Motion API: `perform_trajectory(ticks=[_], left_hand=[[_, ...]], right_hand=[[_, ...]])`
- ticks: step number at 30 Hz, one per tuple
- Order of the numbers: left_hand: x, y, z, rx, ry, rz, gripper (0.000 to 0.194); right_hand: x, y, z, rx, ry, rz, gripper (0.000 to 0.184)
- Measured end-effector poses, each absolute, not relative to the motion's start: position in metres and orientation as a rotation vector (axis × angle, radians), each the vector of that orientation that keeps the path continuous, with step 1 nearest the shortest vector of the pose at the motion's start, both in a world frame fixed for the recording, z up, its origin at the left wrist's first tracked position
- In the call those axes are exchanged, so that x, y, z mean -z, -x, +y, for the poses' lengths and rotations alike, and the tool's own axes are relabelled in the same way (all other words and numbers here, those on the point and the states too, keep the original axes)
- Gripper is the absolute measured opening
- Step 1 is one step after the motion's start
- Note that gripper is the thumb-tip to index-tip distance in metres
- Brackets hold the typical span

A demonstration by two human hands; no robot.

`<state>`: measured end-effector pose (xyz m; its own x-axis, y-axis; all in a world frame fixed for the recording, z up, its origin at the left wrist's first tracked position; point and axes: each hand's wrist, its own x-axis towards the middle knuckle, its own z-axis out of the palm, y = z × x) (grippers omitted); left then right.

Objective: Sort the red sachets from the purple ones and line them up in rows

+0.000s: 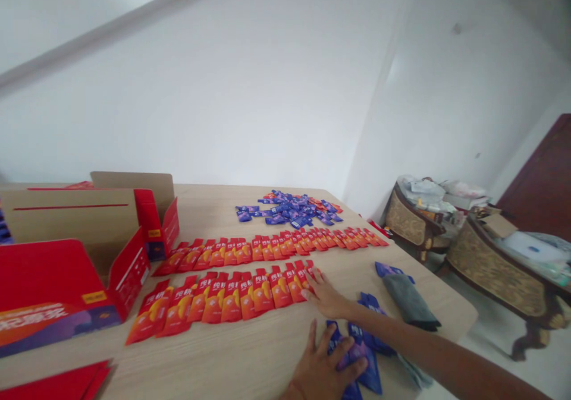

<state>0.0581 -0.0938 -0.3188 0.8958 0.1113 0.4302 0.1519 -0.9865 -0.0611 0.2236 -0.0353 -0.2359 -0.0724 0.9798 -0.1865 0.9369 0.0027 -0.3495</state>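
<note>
My left hand (325,364) lies with fingers spread on several purple sachets (370,370) near the table's front edge. My right hand (329,298) reaches across, fingers stretched out, touching the right end of the front row of red-orange sachets (232,298). These sachets overlap in a slanting line, mostly with their narrow tops pointing away from me. Behind them runs a second, longer row of red-orange sachets (272,245). More purple sachets (368,300) lie partly hidden beneath my right forearm.
Open red cartons (44,269) stand at left, with flat red card (57,382) in front. A heap of purple sachets (294,207), some red ones among them, lies farther back. A grey cloth (408,299) rests at right. Carved armchairs (504,275) piled with bags stand beyond the table.
</note>
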Motion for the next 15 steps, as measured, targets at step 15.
perform_trajectory(ticks=[15], left_hand=[[0.313, -0.068, -0.085, 1.011, 2.316, -0.176, 0.047]], right_hand=[[0.212, -0.365, -0.086, 0.066, 2.042, -2.009, 0.050]])
